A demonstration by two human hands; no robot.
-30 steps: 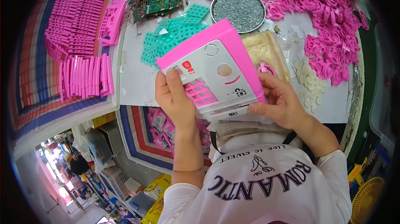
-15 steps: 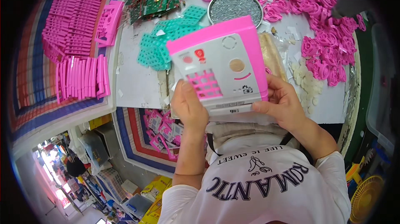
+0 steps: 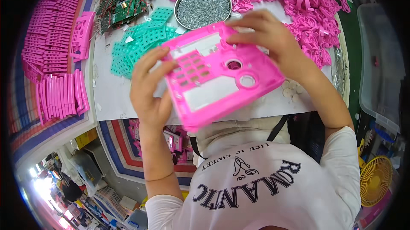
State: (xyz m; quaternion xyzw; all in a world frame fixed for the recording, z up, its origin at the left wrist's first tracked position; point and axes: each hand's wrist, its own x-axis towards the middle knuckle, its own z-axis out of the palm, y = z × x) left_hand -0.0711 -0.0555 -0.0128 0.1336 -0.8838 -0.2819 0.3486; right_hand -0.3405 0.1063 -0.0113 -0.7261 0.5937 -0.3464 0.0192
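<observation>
Both hands hold a pink plastic casing (image 3: 215,69) above the near part of the white table. Its hollow inner side faces up, showing a grid of key openings, round holes and white panels. My left hand (image 3: 149,89) grips the left edge, fingers bent over the rim and thumb lower down. At the far right edge, my right hand (image 3: 267,37) has its fingers over the rim; its thumb is hidden. Just beyond the casing stands a round dish of small metal screws (image 3: 203,8). Turquoise rubber keypads (image 3: 139,39) lie in a heap beyond my left hand.
Green circuit boards with wires (image 3: 124,1) are piled at the far left. Pink ring-shaped parts (image 3: 305,12) are heaped at the right. Rows of pink panels (image 3: 53,29) fill a striped surface on the left. Pale discs (image 3: 292,89) lie by my right forearm. A yellow fan (image 3: 376,181) stands lower right.
The casing has been turned over from its printed white face to its hollow inner side. My right hand has moved from its near right corner to the far edge. The whole view has shifted.
</observation>
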